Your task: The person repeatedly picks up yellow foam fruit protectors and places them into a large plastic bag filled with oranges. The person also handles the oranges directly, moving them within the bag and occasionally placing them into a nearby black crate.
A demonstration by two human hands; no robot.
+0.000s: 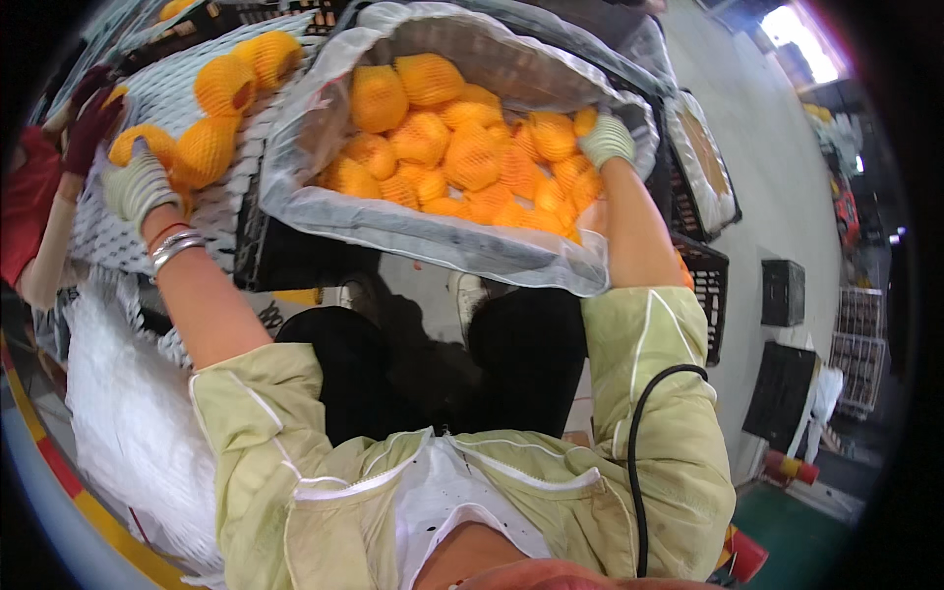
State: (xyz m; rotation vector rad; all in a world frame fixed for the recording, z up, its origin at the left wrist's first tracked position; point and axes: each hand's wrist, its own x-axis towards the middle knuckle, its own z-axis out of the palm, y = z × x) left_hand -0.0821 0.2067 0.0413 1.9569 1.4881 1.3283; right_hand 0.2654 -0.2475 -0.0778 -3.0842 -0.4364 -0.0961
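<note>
My left hand point(140, 188), in a striped knit glove, has its fingers curled against an orange fruit in yellow foam netting point(151, 140) on the padded surface to my left. Close beside it lies another netted fruit point(208, 151). My right hand point(608, 141), gloved the same way, reaches inside the right end of a crate with a white liner point(435, 240). It touches a netted fruit point(585, 122) there; its fingertips are mostly hidden, so its grip is unclear. Several netted fruits point(472, 155) fill the crate's floor in a loose heap.
Further netted fruits point(225, 85) lie on the white foam netting point(96, 236) at left. Another person's gloved hand point(92, 129) is close to my left hand. White netting sleeves point(133, 413) hang nearer me. Black crates point(704, 295) stand to the right on the grey floor.
</note>
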